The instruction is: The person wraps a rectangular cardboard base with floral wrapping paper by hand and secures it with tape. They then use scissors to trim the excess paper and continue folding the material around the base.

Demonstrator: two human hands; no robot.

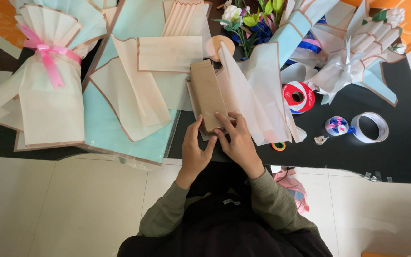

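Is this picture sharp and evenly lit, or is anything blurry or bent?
Head view: soft, even daylight, no harsh shadows; both hands, left hand and right hand, and the folded tan paper look sharp; the black table edge bows slightly, a wide-lens effect.

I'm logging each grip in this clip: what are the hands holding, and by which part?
Both the left hand and right hand press the near end of a folded tan paper strip.
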